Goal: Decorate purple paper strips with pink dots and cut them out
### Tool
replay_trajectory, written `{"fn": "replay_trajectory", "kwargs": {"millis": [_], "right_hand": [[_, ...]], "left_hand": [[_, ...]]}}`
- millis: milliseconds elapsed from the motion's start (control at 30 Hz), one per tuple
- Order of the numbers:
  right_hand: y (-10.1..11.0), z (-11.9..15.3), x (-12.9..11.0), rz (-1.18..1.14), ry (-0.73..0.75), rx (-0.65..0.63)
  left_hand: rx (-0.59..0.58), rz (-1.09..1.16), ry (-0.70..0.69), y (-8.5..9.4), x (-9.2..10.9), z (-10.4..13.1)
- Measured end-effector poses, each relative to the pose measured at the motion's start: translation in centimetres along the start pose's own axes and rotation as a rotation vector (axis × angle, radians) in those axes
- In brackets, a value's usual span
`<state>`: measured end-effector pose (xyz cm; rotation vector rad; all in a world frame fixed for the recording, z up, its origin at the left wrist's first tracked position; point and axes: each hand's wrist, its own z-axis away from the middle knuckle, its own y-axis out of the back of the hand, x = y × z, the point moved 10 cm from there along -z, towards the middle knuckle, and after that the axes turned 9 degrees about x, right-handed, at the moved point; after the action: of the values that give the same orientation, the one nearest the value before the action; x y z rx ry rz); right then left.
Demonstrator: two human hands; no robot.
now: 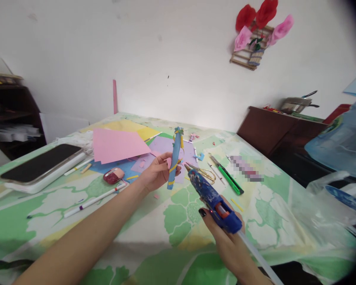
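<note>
Between the fingers of my left hand point(160, 172) is a blue paper strip point(175, 158), held upright, with yellow bands round it and small green and yellow pieces at its top. My right hand point(225, 233) is wrapped round a blue glue gun point(210, 198), a long clear glue stick coming out of its back end. The gun's nozzle points up and left, a little to the right of the strip and apart from it. Behind the nozzle, gold-handled scissors point(206, 173) lie on the table.
Pink sheets point(118, 144), a purple sheet point(185, 148) and a red case point(113, 175) lie on the patterned tablecloth point(154, 241). A phone point(41, 162) rests on a white box at left. To the right are a green cutter point(230, 179) and a plastic bag point(329, 206).
</note>
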<state>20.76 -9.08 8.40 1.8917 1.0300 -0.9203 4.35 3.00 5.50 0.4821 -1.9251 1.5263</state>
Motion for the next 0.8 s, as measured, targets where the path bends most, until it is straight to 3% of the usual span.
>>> {"fn": "replay_trajectory", "kwargs": {"millis": [167, 333, 533, 667, 800], "right_hand": [[2.1, 0.4, 1.6, 0.063, 0.008, 0.036], [5.5, 0.4, 4.0, 0.291, -0.014, 0.087], [12.2, -0.7, 8.8, 0.622, -0.096, 0.29], [16.3, -2.0, 13.1, 0.807, -0.204, 0.229], [19.4, -2.9, 15.6, 0.934, -0.266, 0.18]], "left_hand": [[0.016, 0.018, -0.015, 0.1, 0.4, 0.1], [0.042, 0.027, -0.028, 0.4, 0.6, 0.1], [0.069, 0.031, -0.03, 0.6, 0.7, 0.0], [0.072, 0.029, -0.03, 0.6, 0.7, 0.1], [0.074, 0.02, -0.035, 0.7, 0.8, 0.2]]}}
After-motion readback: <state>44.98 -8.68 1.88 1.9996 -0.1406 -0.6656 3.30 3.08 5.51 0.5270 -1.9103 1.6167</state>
